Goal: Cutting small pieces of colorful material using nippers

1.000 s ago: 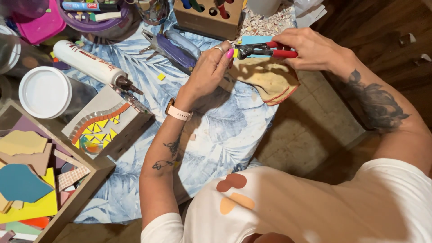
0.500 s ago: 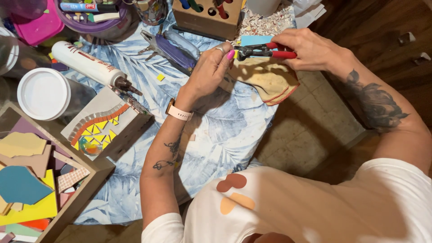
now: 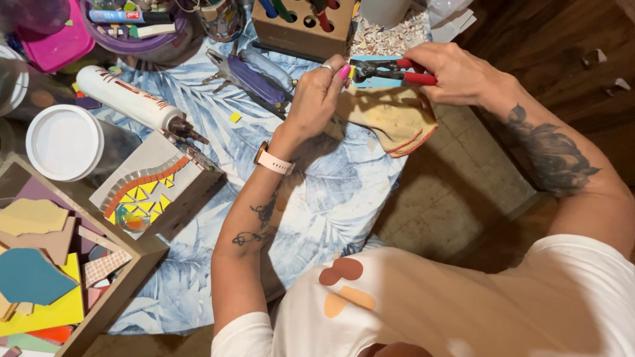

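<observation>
Your right hand (image 3: 456, 73) is clenched round the red handles of the tile nippers (image 3: 390, 71), your left hand (image 3: 321, 92) pinches a small tile piece (image 3: 349, 74) at the nipper jaws, both above the tan rag (image 3: 397, 119) at the far edge of the leaf-print tabletop (image 3: 331, 198). Looks like the cutting step, piece lined up but whether it's bitten yet can't be told. Next move likely calls for a firm squeeze with the left fingers steady; the mosaic block (image 3: 149, 188) sits well apart to your left.
</observation>
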